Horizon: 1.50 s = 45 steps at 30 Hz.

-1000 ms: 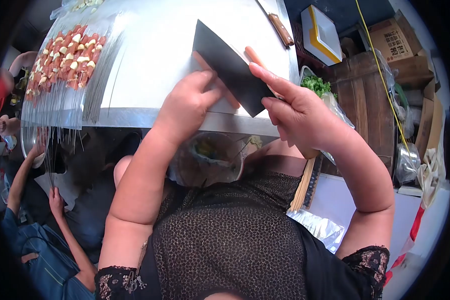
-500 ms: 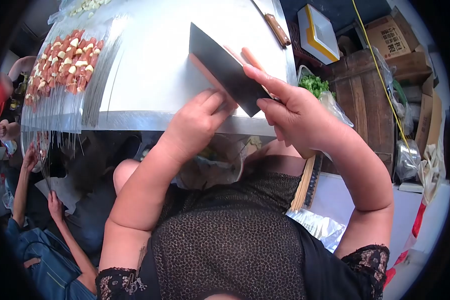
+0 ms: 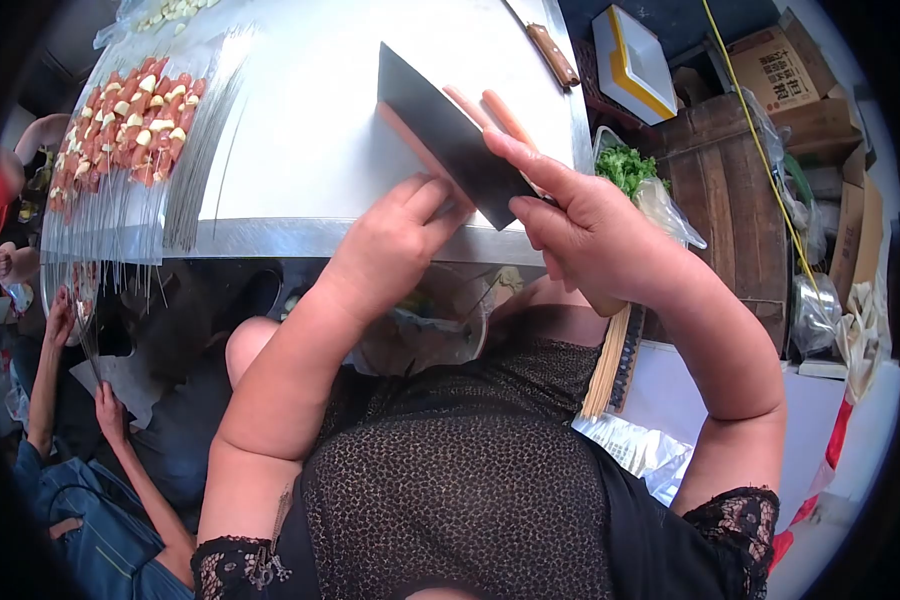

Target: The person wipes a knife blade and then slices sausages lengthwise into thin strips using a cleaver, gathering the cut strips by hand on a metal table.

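Note:
My right hand [image 3: 580, 220] grips the handle of a wide cleaver [image 3: 440, 130], with the index finger laid along the blade's upper side. The blade slants across the white tabletop, its far corner pointing away from me. Along its left side lies a long pink sausage [image 3: 408, 138]. My left hand [image 3: 395, 230] holds the sausage's near end, fingers bent and close to the blade. Two slim pink sausage pieces [image 3: 508, 115] lie beyond the blade on the right, partly hidden by it and my finger. Where the edge meets the sausage is hidden.
On the left of the table [image 3: 290, 120] lie skewers of meat and pale chunks [image 3: 135, 125] and bare metal skewers [image 3: 195, 170]. A wooden-handled knife [image 3: 553, 57] rests at the far right edge. Bagged greens [image 3: 625, 170] sit right. A co-worker's hands [image 3: 110, 408] hold skewers at lower left.
Both hands keep nearly the same place on the cleaver and sausage. One sausage piece beyond the blade shows slightly more. The view has shifted a little.

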Available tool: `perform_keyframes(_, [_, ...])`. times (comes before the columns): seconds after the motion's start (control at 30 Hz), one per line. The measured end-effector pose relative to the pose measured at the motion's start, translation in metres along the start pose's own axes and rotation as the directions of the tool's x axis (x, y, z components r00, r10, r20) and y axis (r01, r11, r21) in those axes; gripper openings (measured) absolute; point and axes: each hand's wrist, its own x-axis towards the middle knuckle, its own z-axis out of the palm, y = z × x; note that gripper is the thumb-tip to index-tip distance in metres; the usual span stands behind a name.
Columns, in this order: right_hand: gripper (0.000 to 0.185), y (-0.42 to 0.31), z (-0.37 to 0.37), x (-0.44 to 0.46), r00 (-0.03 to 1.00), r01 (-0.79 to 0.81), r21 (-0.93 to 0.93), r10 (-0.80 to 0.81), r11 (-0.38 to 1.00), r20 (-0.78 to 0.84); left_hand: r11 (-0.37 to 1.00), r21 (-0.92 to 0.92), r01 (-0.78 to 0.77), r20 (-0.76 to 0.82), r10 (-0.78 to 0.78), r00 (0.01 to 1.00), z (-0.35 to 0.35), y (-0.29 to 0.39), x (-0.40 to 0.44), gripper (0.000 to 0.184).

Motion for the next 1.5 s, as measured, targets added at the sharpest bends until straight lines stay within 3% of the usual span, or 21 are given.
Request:
perform_keyframes(0.27, [0.059, 0.022, 0.022, 0.006, 0.998, 0.046, 0.001, -0.046, 0.999, -0.053, 0.998, -0.057, 0.010, -0.026, -0.011, 1.000, 0.004, -0.007, -0.004, 0.039])
perform_keyframes(0.33, [0.058, 0.035, 0.035, 0.009, 0.925, 0.300, -0.253, -0.345, 0.920, -0.157, 0.998, -0.067, 0.011, -0.040, -0.013, 0.999, 0.004, -0.010, -0.005, 0.039])
perform_keyframes(0.43, [0.058, 0.037, 0.038, 0.012, 0.898, 0.351, -0.289, -0.407, 0.891, -0.165, 0.990, -0.134, 0.035, -0.054, -0.043, 0.998, 0.002, -0.010, -0.007, 0.036])
perform_keyframes(0.5, [0.058, 0.032, 0.029, 0.005, 0.925, 0.315, -0.191, -0.345, 0.930, -0.156, 0.910, -0.342, 0.235, -0.225, -0.322, 0.919, -0.001, -0.012, -0.003, 0.038])
perform_keyframes(0.53, [0.057, 0.036, 0.029, 0.004, 0.928, 0.333, 0.041, -0.319, 0.942, -0.194, 0.715, -0.649, 0.258, -0.252, -0.523, 0.814, 0.007, -0.014, 0.000, 0.041])
perform_keyframes(0.57, [0.056, 0.042, 0.030, 0.005, 0.933, 0.340, 0.271, -0.287, 0.901, -0.216, 0.733, -0.634, 0.248, -0.271, -0.510, 0.816, 0.010, -0.018, 0.005, 0.041])
perform_keyframes(0.6, [0.057, 0.048, 0.033, 0.005, 0.943, 0.328, 0.489, -0.251, 0.808, -0.217, 0.551, -0.796, 0.252, -0.229, -0.658, 0.717, 0.009, -0.018, 0.011, 0.044])
perform_keyframes(0.63, [0.057, 0.051, 0.037, 0.006, 0.938, 0.345, 0.491, -0.270, 0.800, -0.219, 0.342, -0.915, 0.216, -0.147, -0.779, 0.609, 0.002, -0.010, 0.020, 0.047])
perform_keyframes(0.67, [0.053, 0.054, 0.043, 0.006, 0.939, 0.343, 0.672, -0.246, 0.657, -0.239, 0.142, -0.952, 0.271, 0.025, -0.847, 0.532, -0.004, 0.003, 0.029, 0.043])
perform_keyframes(0.7, [0.049, 0.058, 0.048, 0.009, 0.944, 0.325, 0.817, -0.218, 0.476, -0.248, 0.163, -0.948, 0.273, 0.008, -0.846, 0.532, -0.004, 0.001, 0.031, 0.043])
perform_keyframes(0.77, [0.042, 0.069, 0.055, 0.016, 0.945, 0.290, 0.866, -0.265, 0.407, -0.192, -0.281, -0.946, 0.164, 0.304, -0.581, 0.755, -0.001, -0.009, 0.034, 0.040])
perform_keyframes(0.83, [0.035, 0.076, 0.066, 0.017, 0.949, 0.267, 0.921, -0.246, 0.282, -0.199, -0.232, -0.957, 0.176, 0.281, -0.575, 0.768, -0.003, -0.001, 0.037, 0.040])
perform_keyframes(0.97, [0.035, 0.096, 0.069, 0.008, 0.961, 0.221, 0.934, -0.227, 0.282, -0.159, -0.181, -0.927, 0.328, 0.366, -0.620, 0.694, -0.001, 0.009, 0.030, 0.035])
perform_keyframes(1.03, [0.033, 0.102, 0.067, 0.000, 0.962, 0.221, 0.933, -0.222, 0.283, -0.160, -0.118, -0.863, 0.491, 0.444, -0.638, 0.629, -0.005, 0.003, 0.022, 0.036])
perform_keyframes(1.1, [0.031, 0.108, 0.063, -0.007, 0.968, 0.187, 0.959, -0.204, 0.215, -0.144, -0.084, -0.839, 0.537, 0.439, -0.687, 0.579, -0.006, -0.014, 0.018, 0.034])
perform_keyframes(1.17, [0.031, 0.115, 0.062, -0.013, 0.972, 0.176, 0.967, -0.187, 0.183, -0.142, 0.251, -0.666, 0.703, 0.271, -0.796, 0.541, -0.009, -0.026, 0.028, 0.032])
perform_keyframes(1.2, [0.028, 0.120, 0.063, -0.013, 0.972, 0.166, 0.978, -0.187, 0.124, -0.141, 0.382, -0.597, 0.705, 0.173, -0.798, 0.578, -0.010, -0.027, 0.035, 0.027])
perform_keyframes(1.27, [0.025, 0.128, 0.060, -0.017, 0.957, 0.145, 0.989, -0.255, 0.006, -0.139, 0.491, -0.515, 0.703, 0.113, -0.774, 0.623, -0.012, -0.039, 0.051, 0.027])
perform_keyframes(1.4, [0.020, 0.133, 0.058, -0.021, 0.965, 0.180, 0.984, -0.193, -0.007, -0.178, 0.730, -0.191, 0.657, 0.011, -0.667, 0.745, -0.002, -0.093, 0.073, 0.030])
perform_keyframes(1.43, [0.020, 0.135, 0.057, -0.019, 0.965, 0.182, 0.983, -0.190, -0.007, -0.180, 0.730, -0.193, 0.655, 0.015, -0.666, 0.746, -0.005, -0.098, 0.079, 0.030])
perform_keyframes(1.5, [0.019, 0.138, 0.057, -0.017, 0.964, 0.212, 0.976, -0.175, 0.040, -0.202, 0.800, 0.192, 0.568, -0.007, -0.578, 0.816, -0.007, -0.100, 0.084, 0.028])
